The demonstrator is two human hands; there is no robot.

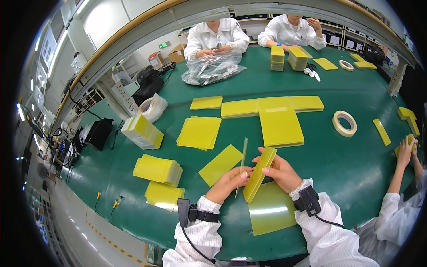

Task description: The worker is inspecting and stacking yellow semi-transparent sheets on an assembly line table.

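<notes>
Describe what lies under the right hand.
Under the right hand, a yellow sheet lies on the table. The hand, the strip it holds and the sleeve cover parts of it; what they hide cannot be seen.

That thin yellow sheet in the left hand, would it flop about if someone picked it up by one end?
Probably not: the thin yellow sheet stands straight above and below the left hand, suggesting it is fairly stiff. It is likely light too, since it looks very thin seen edge-on.
</notes>
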